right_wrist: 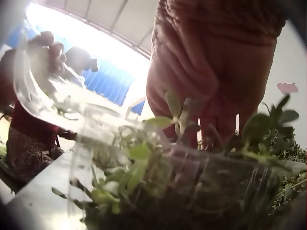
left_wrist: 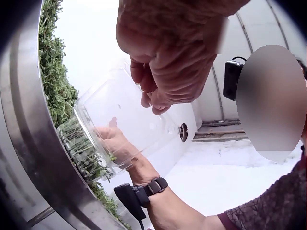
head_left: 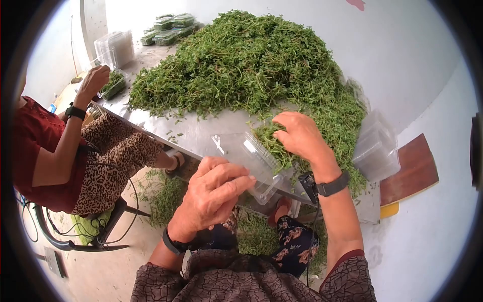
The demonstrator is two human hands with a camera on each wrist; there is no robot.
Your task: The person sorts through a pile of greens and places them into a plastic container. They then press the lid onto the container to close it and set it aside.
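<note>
A clear plastic clamshell box (left_wrist: 79, 143) holds leafy green stems and stands at the table's near edge, its lid (left_wrist: 129, 105) raised on the left side. At that lid, my left hand (head_left: 214, 194) pinches the edge with bent fingers; the left wrist view shows the fingertips against the clear plastic. My right hand (head_left: 302, 136) reaches over the box from the other side. Its fingers (right_wrist: 211, 129) point straight down into the greens (right_wrist: 139, 177), and leaves hide their tips. The large pile of greens (head_left: 241, 65) lies just beyond this hand.
Nested empty clear boxes (head_left: 377, 146) stand at the right, with more boxes (head_left: 114, 49) at the far left. Filled boxes (head_left: 171, 30) are stacked at the back. Another person (head_left: 65, 136) sits at the left, hands near a filled box (head_left: 113, 85). Loose stems (head_left: 254, 229) lie underneath.
</note>
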